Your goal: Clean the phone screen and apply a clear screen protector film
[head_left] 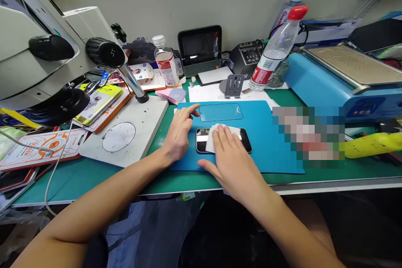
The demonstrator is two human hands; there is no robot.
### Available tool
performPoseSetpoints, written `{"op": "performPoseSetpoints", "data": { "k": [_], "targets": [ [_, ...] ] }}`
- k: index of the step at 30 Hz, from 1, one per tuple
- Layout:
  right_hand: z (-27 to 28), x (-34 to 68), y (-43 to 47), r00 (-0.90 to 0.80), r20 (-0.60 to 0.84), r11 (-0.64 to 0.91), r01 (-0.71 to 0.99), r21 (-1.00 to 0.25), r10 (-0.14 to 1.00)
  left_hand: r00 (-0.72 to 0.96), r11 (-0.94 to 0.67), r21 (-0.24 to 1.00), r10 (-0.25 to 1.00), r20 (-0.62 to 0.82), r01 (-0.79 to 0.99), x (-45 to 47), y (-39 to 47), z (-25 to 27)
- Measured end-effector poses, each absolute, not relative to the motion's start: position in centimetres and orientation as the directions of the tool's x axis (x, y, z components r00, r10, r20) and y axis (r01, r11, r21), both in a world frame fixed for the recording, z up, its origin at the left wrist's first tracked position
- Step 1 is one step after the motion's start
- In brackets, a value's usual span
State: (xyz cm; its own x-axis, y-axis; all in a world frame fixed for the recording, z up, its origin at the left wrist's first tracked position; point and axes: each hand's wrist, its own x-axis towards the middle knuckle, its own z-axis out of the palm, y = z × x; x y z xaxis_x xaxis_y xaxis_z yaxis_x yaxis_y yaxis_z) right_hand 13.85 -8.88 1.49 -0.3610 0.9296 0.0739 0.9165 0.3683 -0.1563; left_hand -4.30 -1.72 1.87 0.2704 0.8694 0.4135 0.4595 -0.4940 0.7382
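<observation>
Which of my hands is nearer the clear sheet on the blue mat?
Left. Your left hand is right by the left end of the clear sheet; your right hand is farther, on the white wipe over the phone, on your side of the sheet.

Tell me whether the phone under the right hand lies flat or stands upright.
Flat: the phone lies on the blue mat, the right hand resting a white cloth across it.

the left hand [179, 136] and right hand [232, 163] are bare, as are both forearms [121, 188]; a slim, shiny ring [179, 113] circles one of the left fingers [189, 110].
</observation>
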Motion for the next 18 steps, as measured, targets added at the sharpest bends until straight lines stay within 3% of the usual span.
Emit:
{"op": "performPoseSetpoints", "data": {
  "k": [9,18],
  "targets": [
    [1.5,10.0,-9.7,-0.393,0.089,0.403,0.888,-0.223,0.915,0.311,-0.483,0.738,0.874,0.373,0.472,-4.4,-1.5,1.4],
    [1.6,15.1,-13.0,-0.391,0.092,0.401,0.879,-0.258,0.916,0.449,-0.485,0.685,0.858,0.251,0.544,-4.2,-1.8,1.5]
  ]
}}
